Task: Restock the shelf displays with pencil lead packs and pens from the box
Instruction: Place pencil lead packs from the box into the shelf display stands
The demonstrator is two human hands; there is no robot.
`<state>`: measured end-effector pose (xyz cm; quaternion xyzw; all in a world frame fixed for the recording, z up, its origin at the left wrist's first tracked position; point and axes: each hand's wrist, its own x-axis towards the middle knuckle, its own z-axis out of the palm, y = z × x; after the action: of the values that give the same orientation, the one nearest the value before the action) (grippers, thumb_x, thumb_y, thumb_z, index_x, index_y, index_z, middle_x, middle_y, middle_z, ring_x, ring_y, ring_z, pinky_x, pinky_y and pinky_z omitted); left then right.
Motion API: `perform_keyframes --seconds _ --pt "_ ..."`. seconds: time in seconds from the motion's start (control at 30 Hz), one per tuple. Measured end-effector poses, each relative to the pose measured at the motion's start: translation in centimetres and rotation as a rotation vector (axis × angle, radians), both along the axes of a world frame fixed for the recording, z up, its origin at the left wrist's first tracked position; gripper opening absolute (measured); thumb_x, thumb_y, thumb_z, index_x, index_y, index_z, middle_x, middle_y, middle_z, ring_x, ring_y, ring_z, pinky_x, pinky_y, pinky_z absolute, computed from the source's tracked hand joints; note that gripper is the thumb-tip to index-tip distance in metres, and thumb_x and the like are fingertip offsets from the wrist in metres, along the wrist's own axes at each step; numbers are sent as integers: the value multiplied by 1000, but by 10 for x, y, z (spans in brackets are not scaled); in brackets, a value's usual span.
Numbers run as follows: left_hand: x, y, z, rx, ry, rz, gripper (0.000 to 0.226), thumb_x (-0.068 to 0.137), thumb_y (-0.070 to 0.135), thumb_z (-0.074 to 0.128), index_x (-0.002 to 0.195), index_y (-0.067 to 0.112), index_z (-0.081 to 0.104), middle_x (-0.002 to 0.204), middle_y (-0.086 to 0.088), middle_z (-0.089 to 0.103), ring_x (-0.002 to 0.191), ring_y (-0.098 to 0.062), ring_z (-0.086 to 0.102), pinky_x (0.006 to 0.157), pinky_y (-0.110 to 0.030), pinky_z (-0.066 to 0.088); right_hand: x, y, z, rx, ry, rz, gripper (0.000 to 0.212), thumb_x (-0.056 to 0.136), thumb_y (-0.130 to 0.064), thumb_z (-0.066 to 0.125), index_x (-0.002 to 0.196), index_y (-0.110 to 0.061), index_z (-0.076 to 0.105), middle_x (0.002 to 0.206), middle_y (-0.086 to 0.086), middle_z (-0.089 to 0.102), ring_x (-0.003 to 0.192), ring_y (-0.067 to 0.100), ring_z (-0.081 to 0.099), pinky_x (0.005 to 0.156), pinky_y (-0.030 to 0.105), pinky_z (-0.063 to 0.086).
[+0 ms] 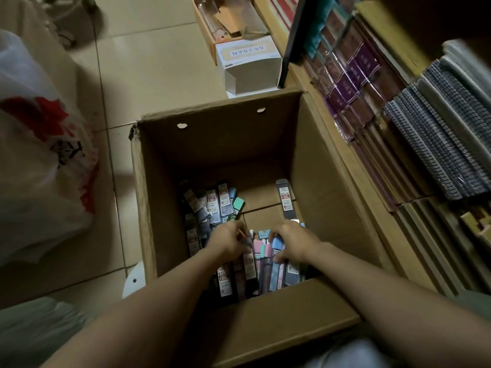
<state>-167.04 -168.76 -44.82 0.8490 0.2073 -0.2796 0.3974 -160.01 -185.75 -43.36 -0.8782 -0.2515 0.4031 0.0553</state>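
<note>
Down on the tiled floor [159, 62] stands an open cardboard box [316, 160], and both of the person's bare arms reach into it from the near side. The left hand [229, 241] has its fingers curled in a grip round some of the slim pencil lead packs [223, 201] heaped along the left part of the box bottom, though exactly which pack it holds I cannot tell. The right hand [293, 243] rests just beside it, fingers bent over a bunch of pink and blue packs [265, 264] lying at the near wall, the thumb pressed against them. One dark pack [287, 199] lies apart toward the right wall. A white plastic bag [39, 166] slumps to the left; shelves of wrapped notebooks [438, 155] run along the right, and a small white carton [249, 67] sits beyond the box.
</note>
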Motion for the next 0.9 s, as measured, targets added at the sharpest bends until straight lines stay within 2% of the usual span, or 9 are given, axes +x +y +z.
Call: perform_keyframes --seconds 0.1,0.23,0.3,0.43,0.53,0.63,0.73,0.8,0.9 --pt "-1 -15 -1 -261 -66 318 29 85 -1 67 104 18 58 98 -3 61 85 -13 63 70 -23 57 1 -1 0 9 27 -26 44 73 -26 84 109 -27 58 125 1 50 110 20 52 89 33 47" --pt "-7 -30 -2 -409 -15 718 20 89 12 67 109 9 61 104 -9 65 96 -26 64 86 -41 56 6 1 9 105 -58 -150 53 73 -23 84 119 -23 58 123 -1 54 115 19 52 97 36 46" --pt "-12 -37 -1 -485 13 826 20 93 16 62 107 1 63 102 -14 69 93 -27 66 81 -38 55 9 1 16 205 -19 -308 56 73 -13 84 122 -21 57 119 0 54 109 17 55 91 34 52" --pt "-15 -44 14 -560 -110 874 12 103 23 43 101 15 52 87 -15 67 68 -21 67 57 -32 55 14 -2 32 321 5 -531 48 72 -4 83 112 -16 61 96 4 59 85 18 63 73 34 59" --pt "-14 -45 23 -592 -229 832 11 105 28 34 100 23 43 79 -12 60 60 -20 58 57 -32 49 18 -3 46 423 -35 -657 44 70 -4 85 101 -20 59 92 10 64 73 17 64 55 24 55" --pt "-12 -41 30 -576 -176 710 6 101 35 44 102 30 43 95 -5 63 74 -17 62 61 -31 50 21 0 59 472 0 -674 39 71 -9 85 98 -23 60 89 8 70 78 21 71 70 36 60" --pt "-14 -30 34 -628 -85 537 49 84 36 72 123 23 45 116 -5 60 98 -23 65 69 -34 55 19 5 67 489 63 -641 30 75 -9 82 91 -24 62 90 8 71 80 22 72 76 43 61" --pt "-16 -26 36 -642 -75 492 64 78 26 79 131 17 45 116 -5 63 99 -23 67 69 -31 57 14 10 68 496 113 -632 25 78 -9 79 93 -22 64 92 7 70 80 21 72 76 42 61" --pt "-16 -24 36 -552 -94 495 55 81 16 77 128 15 50 111 -5 67 96 -20 67 66 -27 55 4 15 62 530 151 -682 24 83 -14 76 105 -16 67 101 6 68 84 22 71 76 38 61"
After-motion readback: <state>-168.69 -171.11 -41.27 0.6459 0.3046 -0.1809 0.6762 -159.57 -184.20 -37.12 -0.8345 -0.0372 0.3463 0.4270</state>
